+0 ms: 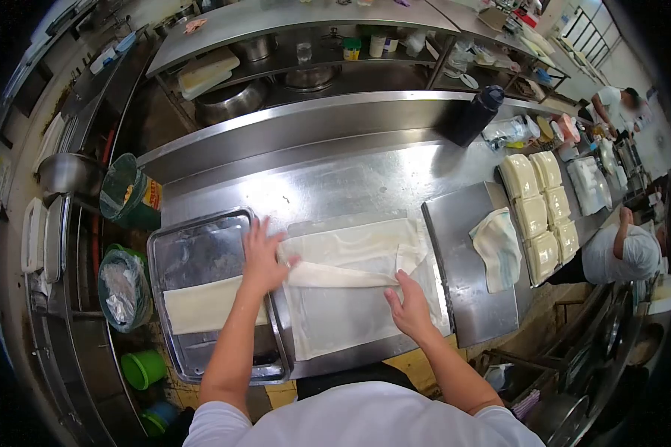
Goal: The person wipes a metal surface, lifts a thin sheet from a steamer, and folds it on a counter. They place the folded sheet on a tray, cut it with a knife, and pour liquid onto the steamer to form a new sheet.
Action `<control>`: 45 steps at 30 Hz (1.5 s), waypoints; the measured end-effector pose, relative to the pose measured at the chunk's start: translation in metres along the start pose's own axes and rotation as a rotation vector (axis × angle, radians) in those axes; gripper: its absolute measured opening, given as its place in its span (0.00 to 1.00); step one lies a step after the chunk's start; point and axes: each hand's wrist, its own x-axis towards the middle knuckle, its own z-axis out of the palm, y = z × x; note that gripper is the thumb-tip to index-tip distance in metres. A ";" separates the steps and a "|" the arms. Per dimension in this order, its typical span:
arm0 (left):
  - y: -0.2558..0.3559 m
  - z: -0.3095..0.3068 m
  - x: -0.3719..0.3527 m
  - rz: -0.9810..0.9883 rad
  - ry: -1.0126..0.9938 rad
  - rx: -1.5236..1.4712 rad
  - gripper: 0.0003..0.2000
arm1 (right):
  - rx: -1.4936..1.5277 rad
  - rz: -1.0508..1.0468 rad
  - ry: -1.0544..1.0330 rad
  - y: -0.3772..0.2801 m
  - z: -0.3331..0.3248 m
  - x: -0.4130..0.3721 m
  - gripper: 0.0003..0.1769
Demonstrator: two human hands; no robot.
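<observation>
A pale cloth or sheet (343,320) lies spread on the steel table, with a folded strip (339,276) running across it. My left hand (265,257) is over the strip's left end, at the right rim of a dark metal tray (194,257); its fingers are spread. At the strip's right end is my right hand (410,302), thumb and fingers apart, close to the cloth's folded corner. A flat cream-coloured sheet (201,305) lies in the tray, partly hidden by my left forearm.
Right of the cloth, a folded towel (497,249) lies on a metal board (462,283). Beyond it are several wrapped pale blocks (531,216). A dark bottle (479,115) stands at the back. Bins (125,290) are at left, two people (622,249) at right.
</observation>
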 end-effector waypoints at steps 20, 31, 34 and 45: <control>0.063 -0.030 -0.091 0.227 0.180 -0.265 0.04 | -0.399 -0.238 0.121 0.060 -0.035 0.045 0.18; 0.104 0.004 -0.246 0.126 -0.386 0.047 0.10 | -0.472 -0.167 -0.209 0.080 -0.062 -0.190 0.26; 0.137 0.010 -0.241 0.176 -0.202 -0.132 0.12 | -0.373 -0.137 -0.095 0.066 -0.066 -0.206 0.29; 0.278 0.050 -0.222 0.871 -0.304 -0.431 0.13 | -0.126 0.041 0.320 0.022 -0.102 -0.285 0.29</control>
